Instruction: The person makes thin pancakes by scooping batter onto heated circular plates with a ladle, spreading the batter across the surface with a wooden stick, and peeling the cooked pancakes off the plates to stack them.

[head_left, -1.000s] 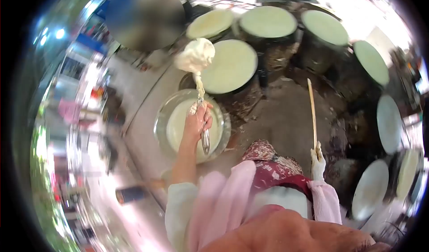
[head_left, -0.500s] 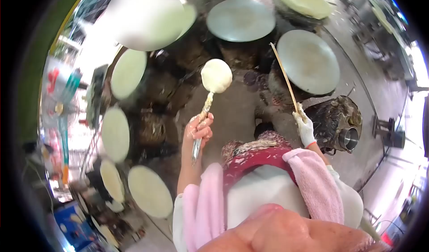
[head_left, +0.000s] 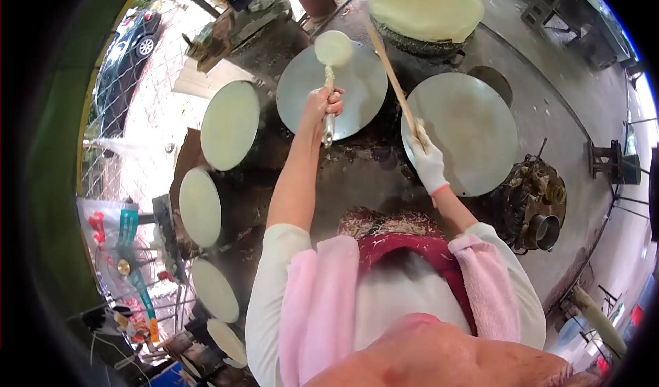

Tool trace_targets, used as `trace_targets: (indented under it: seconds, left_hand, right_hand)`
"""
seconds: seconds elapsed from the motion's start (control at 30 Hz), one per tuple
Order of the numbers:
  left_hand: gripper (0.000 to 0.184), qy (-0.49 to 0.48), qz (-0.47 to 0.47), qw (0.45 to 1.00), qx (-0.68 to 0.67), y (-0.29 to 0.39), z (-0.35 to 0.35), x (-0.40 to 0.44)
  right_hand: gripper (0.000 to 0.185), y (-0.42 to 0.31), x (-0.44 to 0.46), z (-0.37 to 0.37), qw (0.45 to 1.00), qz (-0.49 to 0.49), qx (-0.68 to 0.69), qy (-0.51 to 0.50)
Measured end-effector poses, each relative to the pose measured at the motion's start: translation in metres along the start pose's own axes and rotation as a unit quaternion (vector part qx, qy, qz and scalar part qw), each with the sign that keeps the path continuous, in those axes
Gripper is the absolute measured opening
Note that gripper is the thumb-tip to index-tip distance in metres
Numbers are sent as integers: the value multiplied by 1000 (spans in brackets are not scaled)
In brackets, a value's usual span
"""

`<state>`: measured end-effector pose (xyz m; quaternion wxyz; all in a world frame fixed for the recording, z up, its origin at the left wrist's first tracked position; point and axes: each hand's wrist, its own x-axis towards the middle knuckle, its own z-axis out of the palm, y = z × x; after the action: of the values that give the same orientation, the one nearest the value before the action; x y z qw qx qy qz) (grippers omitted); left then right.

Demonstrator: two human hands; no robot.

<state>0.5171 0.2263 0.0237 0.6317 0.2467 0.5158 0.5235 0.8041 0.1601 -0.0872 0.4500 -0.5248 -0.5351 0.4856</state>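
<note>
My left hand (head_left: 324, 104), bare, is wrapped round the handle of a ladle (head_left: 333, 49) full of pale batter. The ladle is held over a bare round griddle (head_left: 364, 102) at the upper middle. In a white glove, my right hand (head_left: 427, 159) grips a long thin wooden stick (head_left: 390, 71), which points up and to the left. That hand is over the left edge of a second bare griddle (head_left: 467, 133). Dried batter sticks to the ladle's handle and to the glove's fingers.
Griddles covered with pale batter (head_left: 230, 124) curve down the left side. Behind, a stack of pale round sheets (head_left: 425, 6) sits on a stand. At the right is a crusted stove with a metal pipe (head_left: 544, 230). A car (head_left: 130, 43) stands beyond a wire fence.
The view has turned towards the bare griddles, and the batter basin has left it. My left hand has carried the full ladle forward over a griddle; my right hand still holds the stick.
</note>
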Motion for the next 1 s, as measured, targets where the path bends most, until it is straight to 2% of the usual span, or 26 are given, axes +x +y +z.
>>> trace_targets:
  seconds: [0.07,0.17,0.27,0.3,0.33,0.4,0.43,0.47,0.53,0.57,0.6,0.63,0.67,0.73,0.77,0.8,0.87,0.9,0.93,0.97,1.0]
  left_hand:
    - [27,15,9,1000,4,-21,-9,43]
    - [28,66,29,996,55,-59,-22,86]
    - [34,100,21,949,297,-67,-45,103]
    - [39,130,103,889,426,-74,-65,113]
    - [40,128,117,871,459,-79,-86,125]
    - [42,127,140,833,520,-54,-104,97]
    - [45,122,115,827,536,-43,-116,90]
    - [45,133,146,828,525,-37,-127,88]
    - [45,157,206,825,503,-25,-156,79]
    - [43,164,244,813,502,-18,-171,73]
    - [41,172,281,801,500,-7,-185,66]
    - [39,179,319,787,497,3,-198,61]
    - [37,163,346,781,494,11,-212,58]
    - [33,138,399,767,483,23,-228,58]
    - [28,122,367,790,477,25,-234,55]
    - [27,88,422,701,568,21,-249,58]
    - [25,20,505,482,715,17,-271,60]
    - [23,6,515,490,703,19,-272,54]
    - [21,-9,524,498,691,23,-274,46]
    - [20,-24,533,504,679,37,-269,32]
    - [19,-12,412,669,619,52,-262,15]
  right_hand:
    - [52,-25,21,33,996,19,-91,6]
    - [52,-14,39,75,934,93,-343,-39]
    - [52,3,38,93,900,150,-407,-41]
    - [52,0,36,97,903,174,-392,-34]
    - [51,5,36,108,926,146,-347,7]
    - [50,27,29,138,959,88,-259,82]
    - [47,41,36,157,974,184,-115,60]
    - [42,-28,37,168,952,305,22,23]
    - [43,-29,44,189,945,326,-7,7]
    - [43,-11,44,194,973,208,-88,56]
    - [44,-10,43,194,977,87,-168,100]
    - [45,-11,40,180,951,128,-266,91]
    - [48,-18,37,170,938,154,-291,107]
    - [48,37,40,169,973,135,-116,149]
    - [48,34,39,182,976,165,-81,117]
    - [48,22,44,200,977,192,-44,85]
    - [51,-2,57,211,969,244,4,25]
    - [53,-14,63,216,962,271,25,-5]
    - [53,17,65,210,985,173,-14,-9]
    - [53,-8,63,195,986,133,-100,7]
    - [53,-34,64,179,978,89,-185,23]
